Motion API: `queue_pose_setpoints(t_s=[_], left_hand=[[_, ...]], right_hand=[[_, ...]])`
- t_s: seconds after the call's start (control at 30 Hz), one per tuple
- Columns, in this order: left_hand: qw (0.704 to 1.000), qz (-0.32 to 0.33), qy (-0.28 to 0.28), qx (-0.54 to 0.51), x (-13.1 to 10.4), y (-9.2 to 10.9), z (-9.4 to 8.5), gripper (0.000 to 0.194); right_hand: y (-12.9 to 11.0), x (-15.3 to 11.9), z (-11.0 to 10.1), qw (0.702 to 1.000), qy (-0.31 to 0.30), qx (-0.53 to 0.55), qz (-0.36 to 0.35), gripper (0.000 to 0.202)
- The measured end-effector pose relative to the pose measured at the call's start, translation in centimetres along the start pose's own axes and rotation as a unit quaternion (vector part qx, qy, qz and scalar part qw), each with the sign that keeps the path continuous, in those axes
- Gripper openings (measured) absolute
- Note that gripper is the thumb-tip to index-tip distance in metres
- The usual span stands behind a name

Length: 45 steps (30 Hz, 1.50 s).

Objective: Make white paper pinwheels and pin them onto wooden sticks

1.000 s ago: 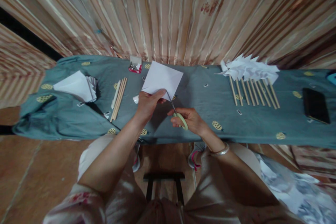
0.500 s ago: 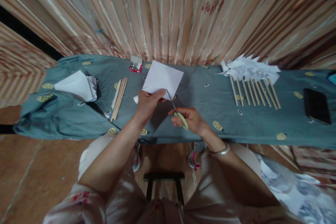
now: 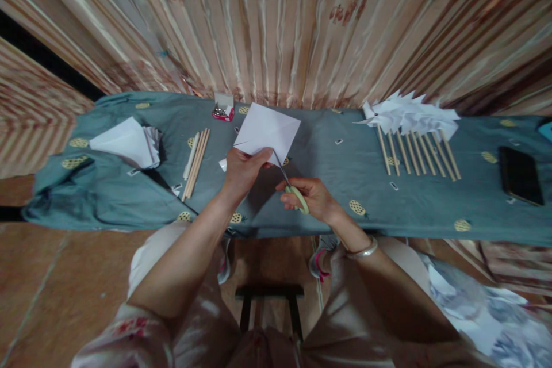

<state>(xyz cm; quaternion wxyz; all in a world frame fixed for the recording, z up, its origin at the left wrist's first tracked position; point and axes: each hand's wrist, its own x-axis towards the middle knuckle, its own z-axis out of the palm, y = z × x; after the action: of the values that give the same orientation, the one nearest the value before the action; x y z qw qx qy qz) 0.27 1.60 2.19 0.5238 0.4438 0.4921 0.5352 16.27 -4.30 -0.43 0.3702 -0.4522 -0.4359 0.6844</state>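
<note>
My left hand (image 3: 245, 168) pinches the near corner of a square white sheet of paper (image 3: 271, 127), thumb on top, holding it above the cloth. A cut line runs in from the paper's left corner. My right hand (image 3: 308, 195) is closed round the pale green handles of a pair of scissors (image 3: 298, 198). Their blades reach the paper's near corner, close to my left thumb. The lower blade is hidden, so how far they are apart is hard to see.
On the teal cloth (image 3: 325, 155) lie a stack of white paper (image 3: 123, 141), several wooden sticks (image 3: 198, 164), and a small red-and-white box of pins (image 3: 223, 109). To the right are several paper pinwheels on sticks (image 3: 409, 115) and a black phone (image 3: 521, 175).
Hardly anything differs. The scissors and paper keep nearly the same position, with the whole view shifted very slightly.
</note>
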Motion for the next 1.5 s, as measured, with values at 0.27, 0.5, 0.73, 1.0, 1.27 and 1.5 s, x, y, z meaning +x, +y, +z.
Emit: queue_pose_setpoints(t_s=[0.27, 0.5, 0.73, 1.0, 1.27, 1.5], left_hand=[[1.000, -0.002, -0.011, 0.021, -0.27, -0.09, 0.00, 0.017], [1.000, 0.001, -0.005, 0.008, -0.29, -0.03, 0.07, 0.015], [0.999, -0.005, -0.001, 0.043, -0.46, 0.04, -0.03, 0.019], [1.000, -0.001, -0.008, 0.008, -0.44, 0.08, 0.03, 0.014], [1.000, -0.001, -0.014, 0.010, -0.47, -0.23, -0.09, 0.016], [1.000, -0.001, -0.012, -0.006, -0.51, -0.02, -0.03, 0.015]], right_hand=[[-0.14, -0.06, 0.01, 1.000, -0.003, -0.024, -0.013, 0.046], [-0.04, 0.06, 0.04, 1.000, 0.003, -0.025, -0.014, 0.046], [-0.20, 0.10, 0.02, 0.999, 0.007, -0.030, -0.019, 0.045], [-0.56, 0.22, 0.17, 0.999, 0.008, -0.032, -0.018, 0.044], [-0.48, 0.28, 0.16, 0.999, 0.010, -0.028, -0.020, 0.045], [-0.78, 0.32, 0.32, 1.000, 0.011, -0.019, -0.013, 0.046]])
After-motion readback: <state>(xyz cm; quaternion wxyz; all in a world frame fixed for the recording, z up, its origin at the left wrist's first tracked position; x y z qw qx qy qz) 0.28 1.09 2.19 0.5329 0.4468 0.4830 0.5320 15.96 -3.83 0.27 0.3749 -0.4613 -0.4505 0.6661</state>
